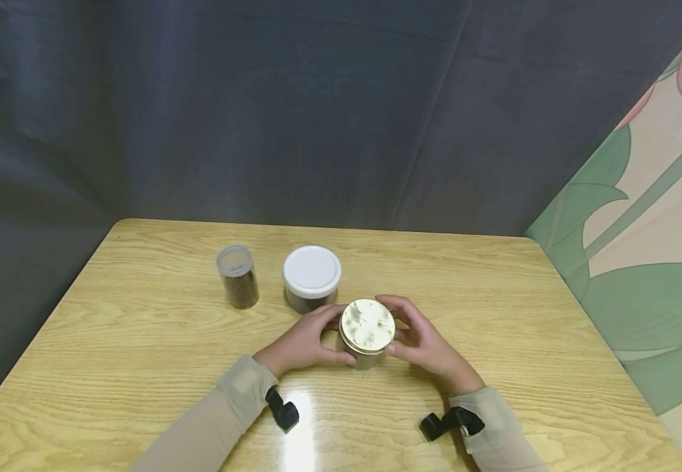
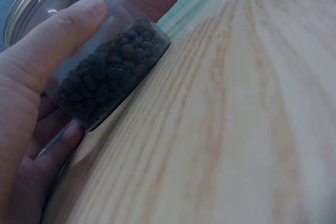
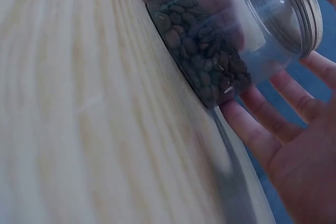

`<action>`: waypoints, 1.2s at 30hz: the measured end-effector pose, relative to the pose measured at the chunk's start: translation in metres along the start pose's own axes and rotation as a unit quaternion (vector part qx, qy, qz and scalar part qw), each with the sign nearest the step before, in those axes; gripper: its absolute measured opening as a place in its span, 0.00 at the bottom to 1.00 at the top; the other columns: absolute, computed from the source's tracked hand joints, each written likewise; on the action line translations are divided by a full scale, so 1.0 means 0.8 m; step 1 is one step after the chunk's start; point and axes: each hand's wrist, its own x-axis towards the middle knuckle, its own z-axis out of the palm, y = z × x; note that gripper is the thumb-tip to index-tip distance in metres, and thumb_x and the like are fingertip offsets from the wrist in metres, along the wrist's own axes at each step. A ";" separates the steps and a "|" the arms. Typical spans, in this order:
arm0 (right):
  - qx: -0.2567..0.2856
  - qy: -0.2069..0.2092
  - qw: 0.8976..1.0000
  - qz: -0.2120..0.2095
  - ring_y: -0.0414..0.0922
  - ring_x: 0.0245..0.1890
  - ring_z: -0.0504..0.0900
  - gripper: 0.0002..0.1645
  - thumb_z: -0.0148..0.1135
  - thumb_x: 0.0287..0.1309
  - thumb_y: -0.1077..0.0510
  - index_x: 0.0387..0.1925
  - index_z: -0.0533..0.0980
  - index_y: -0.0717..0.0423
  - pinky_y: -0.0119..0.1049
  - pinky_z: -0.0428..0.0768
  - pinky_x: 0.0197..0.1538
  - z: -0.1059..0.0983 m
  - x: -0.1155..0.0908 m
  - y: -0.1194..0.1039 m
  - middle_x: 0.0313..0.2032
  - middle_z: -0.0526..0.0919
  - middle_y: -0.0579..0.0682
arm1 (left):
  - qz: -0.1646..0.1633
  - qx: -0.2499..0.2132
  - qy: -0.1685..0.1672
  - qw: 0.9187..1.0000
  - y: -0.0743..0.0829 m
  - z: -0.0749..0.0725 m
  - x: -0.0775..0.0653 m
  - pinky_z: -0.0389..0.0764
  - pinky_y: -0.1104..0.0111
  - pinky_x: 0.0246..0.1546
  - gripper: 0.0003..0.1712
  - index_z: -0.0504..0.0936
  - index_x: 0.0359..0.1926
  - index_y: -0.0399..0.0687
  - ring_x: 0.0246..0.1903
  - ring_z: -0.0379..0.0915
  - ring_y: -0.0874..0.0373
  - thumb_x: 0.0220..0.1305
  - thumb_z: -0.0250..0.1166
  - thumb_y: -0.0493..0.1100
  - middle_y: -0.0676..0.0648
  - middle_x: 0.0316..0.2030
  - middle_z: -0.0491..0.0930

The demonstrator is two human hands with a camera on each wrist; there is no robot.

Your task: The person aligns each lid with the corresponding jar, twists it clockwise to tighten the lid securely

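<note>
A clear jar of coffee beans (image 1: 367, 357) with a gold metal lid (image 1: 368, 326) stands on the wooden table between the hands. My left hand (image 1: 308, 341) holds its left side; in the left wrist view the thumb (image 2: 68, 30) lies across the clear wall, fingers behind. At the right side is my right hand (image 1: 426, 344), its fingers spread and loosely bent. Some of these fingers (image 3: 257, 124) touch the jar's lower side in the right wrist view, while the palm stays away. Dark beans (image 3: 202, 51) fill roughly the lower half.
Behind the left hand stands a white-lidded jar (image 1: 312, 272) with dark contents. Farther left is a slim clear jar (image 1: 238, 278) holding something dark and fine. A dark curtain (image 1: 294, 118) hangs behind the wooden table (image 1: 140, 341); a floral panel (image 1: 654, 262) borders its right.
</note>
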 end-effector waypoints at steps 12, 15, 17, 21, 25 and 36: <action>-0.084 0.027 0.996 0.008 0.44 0.57 0.75 0.43 0.73 0.54 0.70 0.70 0.65 0.58 0.43 0.81 0.57 0.006 0.002 -0.005 0.63 0.72 0.56 | 0.000 0.013 0.005 1.000 0.000 0.000 0.000 0.75 0.63 0.63 0.51 0.67 0.73 0.45 0.61 0.72 0.55 0.52 0.82 0.50 0.48 0.67 0.71; -0.086 0.040 0.995 0.019 0.44 0.56 0.75 0.42 0.74 0.52 0.68 0.68 0.67 0.57 0.44 0.81 0.55 0.009 0.003 -0.008 0.61 0.74 0.55 | -0.004 0.014 0.007 1.000 0.001 0.000 0.000 0.75 0.63 0.63 0.51 0.67 0.73 0.45 0.62 0.72 0.55 0.52 0.82 0.50 0.48 0.67 0.71; -0.088 0.048 0.995 0.026 0.44 0.56 0.76 0.43 0.75 0.51 0.67 0.67 0.67 0.56 0.45 0.81 0.55 0.011 0.003 -0.009 0.60 0.75 0.54 | -0.006 0.014 0.008 1.000 0.002 0.000 -0.001 0.75 0.63 0.63 0.51 0.67 0.73 0.45 0.62 0.72 0.55 0.52 0.82 0.50 0.48 0.67 0.71; -0.090 0.060 0.994 0.036 0.46 0.55 0.76 0.43 0.77 0.49 0.66 0.66 0.68 0.56 0.46 0.82 0.54 0.014 0.003 -0.011 0.59 0.75 0.54 | -0.005 0.014 0.012 1.000 0.003 0.000 -0.001 0.75 0.63 0.63 0.51 0.67 0.73 0.44 0.61 0.73 0.55 0.51 0.82 0.49 0.47 0.67 0.72; -0.095 0.065 0.993 0.039 0.48 0.54 0.76 0.42 0.77 0.48 0.66 0.64 0.68 0.55 0.46 0.82 0.54 0.015 0.003 -0.011 0.59 0.75 0.54 | 0.000 0.012 0.014 1.000 0.003 0.001 -0.001 0.75 0.64 0.63 0.51 0.68 0.72 0.44 0.61 0.74 0.55 0.50 0.83 0.48 0.47 0.66 0.72; -0.116 0.026 0.992 0.029 0.56 0.60 0.71 0.53 0.74 0.55 0.60 0.77 0.57 0.46 0.52 0.79 0.57 0.011 0.001 -0.012 0.64 0.69 0.54 | -0.004 0.015 0.013 1.000 0.002 0.001 0.000 0.75 0.64 0.62 0.52 0.67 0.72 0.43 0.61 0.74 0.54 0.50 0.83 0.48 0.47 0.67 0.72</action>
